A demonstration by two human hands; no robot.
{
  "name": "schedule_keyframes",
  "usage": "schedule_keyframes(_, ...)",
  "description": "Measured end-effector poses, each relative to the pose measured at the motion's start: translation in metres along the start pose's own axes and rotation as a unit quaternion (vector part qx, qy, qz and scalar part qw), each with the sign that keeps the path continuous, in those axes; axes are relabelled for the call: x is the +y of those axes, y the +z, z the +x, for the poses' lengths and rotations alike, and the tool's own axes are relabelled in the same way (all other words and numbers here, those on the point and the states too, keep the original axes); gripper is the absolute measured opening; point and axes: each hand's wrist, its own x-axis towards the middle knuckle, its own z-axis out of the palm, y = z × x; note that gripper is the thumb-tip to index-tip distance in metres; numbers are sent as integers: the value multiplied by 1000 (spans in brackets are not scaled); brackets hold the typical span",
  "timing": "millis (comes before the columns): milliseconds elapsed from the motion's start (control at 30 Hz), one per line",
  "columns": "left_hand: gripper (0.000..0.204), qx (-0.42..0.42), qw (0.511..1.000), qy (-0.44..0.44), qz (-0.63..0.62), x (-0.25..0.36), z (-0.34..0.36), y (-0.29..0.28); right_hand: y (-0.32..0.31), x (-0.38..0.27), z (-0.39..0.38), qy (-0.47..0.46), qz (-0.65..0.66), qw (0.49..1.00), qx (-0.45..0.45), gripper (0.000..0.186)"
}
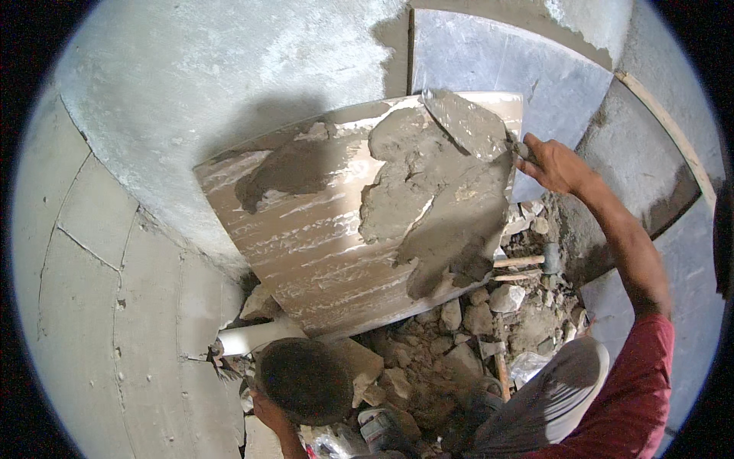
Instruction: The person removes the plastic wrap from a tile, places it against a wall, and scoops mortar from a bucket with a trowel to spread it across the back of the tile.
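Observation:
My right hand (562,165) grips the handle of a trowel (470,126) at the far right corner of a large tile (306,260). The trowel's mortar-smeared blade lies against the grey mortar (436,183) spread over the tile's right half. A smaller mortar patch (287,172) covers part of its far left. The tile's brown, ridged back is turned up, with whitish streaks. Low in view, my left hand (271,413) holds a dark round bowl (306,382) by its left edge; shadow hides what is inside.
Broken stones and rubble (428,336) lie below the tile, with a hammer (535,262) among them. A white pipe (256,336) sticks out near the bowl. Blue-grey tiles (497,57) are set on the wall beyond. A grey block wall (99,306) rises at left.

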Motion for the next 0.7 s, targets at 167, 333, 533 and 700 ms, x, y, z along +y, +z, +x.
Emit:
schedule_keyframes(167,58,45,994,-98,-22,-20,6,5,37,20,7,24,103,991,75,42)
schedule_keyframes(333,57,31,986,-105,-126,4,0,2,78,31,6,121,92,980,124,43)
schedule_keyframes(533,57,34,986,-61,-154,-28,1,7,105,57,-39,229,185,935,196,44)
schedule_keyframes(700,58,8,983,-44,-179,11,-1,1,109,59,-38,207,194,945,164,43)
